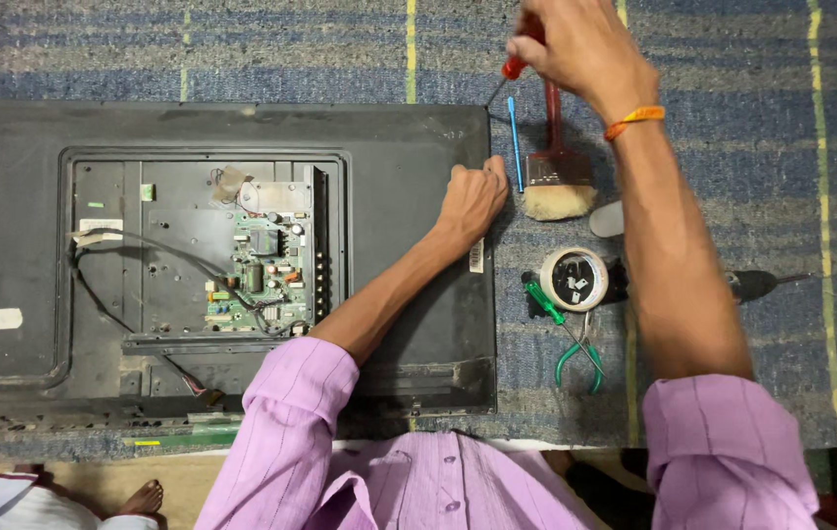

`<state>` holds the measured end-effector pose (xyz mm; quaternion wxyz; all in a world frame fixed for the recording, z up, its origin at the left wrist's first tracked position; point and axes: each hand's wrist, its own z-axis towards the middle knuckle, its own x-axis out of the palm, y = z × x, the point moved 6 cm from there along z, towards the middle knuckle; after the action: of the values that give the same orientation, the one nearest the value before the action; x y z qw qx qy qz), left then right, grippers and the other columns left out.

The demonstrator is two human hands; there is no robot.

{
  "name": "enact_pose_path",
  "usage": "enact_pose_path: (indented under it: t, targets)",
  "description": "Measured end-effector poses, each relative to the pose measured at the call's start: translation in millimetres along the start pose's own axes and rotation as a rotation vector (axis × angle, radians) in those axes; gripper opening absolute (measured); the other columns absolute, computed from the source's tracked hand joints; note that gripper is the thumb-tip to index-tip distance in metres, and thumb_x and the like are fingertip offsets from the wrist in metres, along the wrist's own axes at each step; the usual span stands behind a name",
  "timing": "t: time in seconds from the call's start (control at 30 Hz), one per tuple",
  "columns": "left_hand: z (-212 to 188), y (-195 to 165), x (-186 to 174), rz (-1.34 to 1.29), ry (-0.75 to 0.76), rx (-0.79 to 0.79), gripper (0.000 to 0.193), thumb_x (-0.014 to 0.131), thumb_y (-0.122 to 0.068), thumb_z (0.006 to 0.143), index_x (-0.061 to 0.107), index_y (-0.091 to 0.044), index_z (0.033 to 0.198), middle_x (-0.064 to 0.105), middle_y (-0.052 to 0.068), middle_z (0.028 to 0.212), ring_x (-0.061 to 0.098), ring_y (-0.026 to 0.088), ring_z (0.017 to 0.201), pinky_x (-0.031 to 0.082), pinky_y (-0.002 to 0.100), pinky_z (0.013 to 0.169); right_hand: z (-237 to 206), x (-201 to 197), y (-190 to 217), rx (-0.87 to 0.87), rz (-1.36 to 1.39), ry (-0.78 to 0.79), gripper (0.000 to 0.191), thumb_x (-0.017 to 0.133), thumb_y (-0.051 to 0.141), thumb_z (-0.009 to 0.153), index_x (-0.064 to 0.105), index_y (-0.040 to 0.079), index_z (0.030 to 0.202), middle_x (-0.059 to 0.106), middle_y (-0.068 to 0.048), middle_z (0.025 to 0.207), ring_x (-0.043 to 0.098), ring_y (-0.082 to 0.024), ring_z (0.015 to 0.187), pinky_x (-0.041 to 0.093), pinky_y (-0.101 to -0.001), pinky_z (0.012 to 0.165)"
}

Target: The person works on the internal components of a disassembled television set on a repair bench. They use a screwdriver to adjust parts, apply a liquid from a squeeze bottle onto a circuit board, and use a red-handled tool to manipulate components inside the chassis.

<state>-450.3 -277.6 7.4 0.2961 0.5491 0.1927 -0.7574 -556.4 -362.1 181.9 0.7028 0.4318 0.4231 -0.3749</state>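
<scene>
Red-handled screwdriver sits clamped in the right hand, its tip at the top right corner of the black television back. The left hand is curled shut over that panel's right edge, holding it. An exposed green circuit board lies in the open recess to the left. On the blue striped rug beside the panel lie a paintbrush, a tape roll and green-handled pliers.
</scene>
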Motion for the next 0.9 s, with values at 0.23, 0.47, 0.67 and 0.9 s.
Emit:
enact_pose_path:
  t: [0.23, 0.47, 0.67, 0.9]
  targets:
    - [-2.0, 3.6, -5.2, -0.076, -0.025, -0.028, 0.008, 0.060, -0.012, 0.089, 0.057, -0.005, 0.086, 0.063, 0.005, 0.062, 0.066, 0.021, 0.052, 0.045, 0.039, 0.052, 19.2, 18.7, -7.6, 0.073, -0.199, 0.108, 0.045, 0.086, 0.034, 0.091, 0.071, -0.005, 0.107, 0.072, -0.022, 0.086, 0.071, -0.040, 0.082, 0.056, -0.0484, 0.072]
    - [-2.5, 9.2, -11.2, -0.163, -0.081, -0.015, 0.008, 0.061, -0.009, 0.086, 0.057, -0.002, 0.085, 0.065, 0.010, 0.063, 0.067, 0.026, 0.052, 0.049, 0.041, 0.052, 27.8, 18.5, 6.5, 0.012, -0.240, 0.309, 0.015, 0.077, 0.018, 0.085, 0.083, 0.011, 0.097, 0.072, -0.019, 0.098, 0.071, -0.039, 0.089, 0.057, -0.0497, 0.076]
    - [0.0, 18.4, -21.8, -0.373, -0.168, -0.021, 0.013, 0.063, -0.013, 0.084, 0.057, -0.001, 0.087, 0.067, 0.015, 0.065, 0.068, 0.032, 0.055, 0.049, 0.046, 0.050, 27.5, 10.9, 11.7, 0.025, -0.298, 0.269, 0.028, 0.077, 0.031, 0.091, 0.076, 0.004, 0.100, 0.071, -0.022, 0.102, 0.069, -0.042, 0.094, 0.057, -0.0508, 0.079]
    - [0.6, 18.5, -24.2, -0.312, -0.060, -0.067, 0.010, 0.061, -0.011, 0.087, 0.059, -0.002, 0.091, 0.069, 0.014, 0.065, 0.070, 0.030, 0.056, 0.051, 0.044, 0.053, 27.1, 17.7, 6.7, 0.058, -0.170, 0.134, 0.017, 0.074, 0.019, 0.101, 0.074, 0.005, 0.109, 0.073, -0.023, 0.100, 0.070, -0.042, 0.096, 0.057, -0.0501, 0.086]
